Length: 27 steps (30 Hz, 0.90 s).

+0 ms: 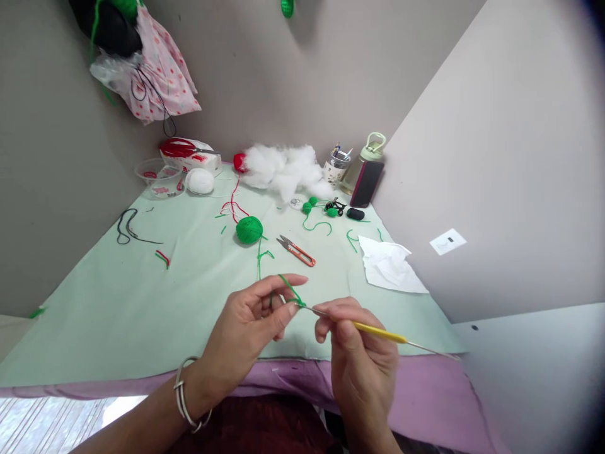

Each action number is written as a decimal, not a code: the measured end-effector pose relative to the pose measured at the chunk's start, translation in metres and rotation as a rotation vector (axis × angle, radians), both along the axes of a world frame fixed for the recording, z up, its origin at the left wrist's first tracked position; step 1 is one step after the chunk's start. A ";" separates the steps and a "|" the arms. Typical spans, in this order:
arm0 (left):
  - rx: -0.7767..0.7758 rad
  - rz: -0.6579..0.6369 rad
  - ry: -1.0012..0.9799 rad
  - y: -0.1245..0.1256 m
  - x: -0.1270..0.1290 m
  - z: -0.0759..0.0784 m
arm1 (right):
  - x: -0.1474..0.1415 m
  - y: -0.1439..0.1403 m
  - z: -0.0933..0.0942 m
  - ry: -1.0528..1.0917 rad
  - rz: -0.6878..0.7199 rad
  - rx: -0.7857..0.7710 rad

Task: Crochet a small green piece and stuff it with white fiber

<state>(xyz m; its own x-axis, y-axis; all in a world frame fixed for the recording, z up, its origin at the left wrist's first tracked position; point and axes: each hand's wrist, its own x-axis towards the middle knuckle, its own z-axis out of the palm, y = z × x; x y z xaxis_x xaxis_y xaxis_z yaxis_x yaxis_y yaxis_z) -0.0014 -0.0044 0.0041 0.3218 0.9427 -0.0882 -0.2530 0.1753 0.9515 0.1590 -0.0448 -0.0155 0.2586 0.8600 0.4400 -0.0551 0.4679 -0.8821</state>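
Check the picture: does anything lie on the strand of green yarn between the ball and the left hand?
Nothing visible does. The green yarn runs from the ball to the left hand; the thread snips lie beside it, apart.

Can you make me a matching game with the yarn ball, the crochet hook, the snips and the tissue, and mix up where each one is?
Things:
1. green yarn ball
2. crochet hook
3. orange-handled snips
4. white tissue

Places:
A. held in the right hand, tip at the green strand pinched by the left hand
B. crumpled at the right edge of the green cloth
C. on the cloth just right of the yarn ball
D. on the cloth, mid-table, beyond the hands

Pairs: 1-D, 2-A, 3-C, 4-B
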 end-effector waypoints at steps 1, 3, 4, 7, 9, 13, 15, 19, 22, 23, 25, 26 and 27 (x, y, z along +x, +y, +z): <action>-0.046 -0.041 -0.043 -0.001 0.002 -0.001 | -0.001 0.003 -0.002 -0.011 0.002 0.000; -0.105 -0.090 -0.108 -0.001 0.004 -0.004 | -0.003 0.008 -0.006 -0.041 -0.018 0.019; -0.118 -0.093 -0.130 -0.001 0.005 -0.005 | -0.003 0.009 -0.008 -0.054 -0.031 0.026; -0.114 -0.053 -0.151 0.000 0.005 -0.007 | -0.004 0.012 -0.009 -0.069 -0.041 0.009; -0.114 -0.016 -0.146 0.000 0.005 -0.007 | -0.006 0.011 -0.009 -0.104 -0.047 0.011; -0.200 0.052 -0.195 0.000 0.010 -0.009 | -0.009 0.012 -0.016 -0.369 -0.193 0.163; -0.284 -0.009 -0.250 0.001 0.010 -0.010 | -0.008 0.013 -0.019 -0.471 -0.255 0.260; -0.356 -0.111 -0.341 0.007 0.004 -0.010 | -0.001 0.016 -0.015 -0.301 -0.185 0.126; -0.302 -0.055 -0.354 0.009 0.000 -0.008 | 0.001 0.016 -0.008 0.013 -0.090 0.020; -0.279 -0.062 -0.347 0.009 0.000 -0.007 | 0.001 0.016 -0.007 0.070 -0.043 0.011; -0.240 -0.075 -0.315 0.007 0.002 -0.005 | -0.001 0.016 -0.007 0.090 0.027 -0.015; -0.229 -0.073 -0.295 0.006 0.003 -0.005 | -0.002 0.017 -0.009 0.080 0.041 -0.033; -0.222 -0.062 -0.272 0.005 0.004 -0.005 | -0.002 0.018 -0.011 0.071 0.046 -0.053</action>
<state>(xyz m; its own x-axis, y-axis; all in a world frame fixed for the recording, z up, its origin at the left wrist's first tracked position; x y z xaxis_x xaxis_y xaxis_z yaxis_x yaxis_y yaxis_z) 0.0027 0.0011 -0.0007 0.4175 0.8882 -0.1919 -0.4739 0.3930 0.7880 0.1570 -0.0273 -0.0263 0.2472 0.8933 0.3753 -0.1385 0.4159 -0.8988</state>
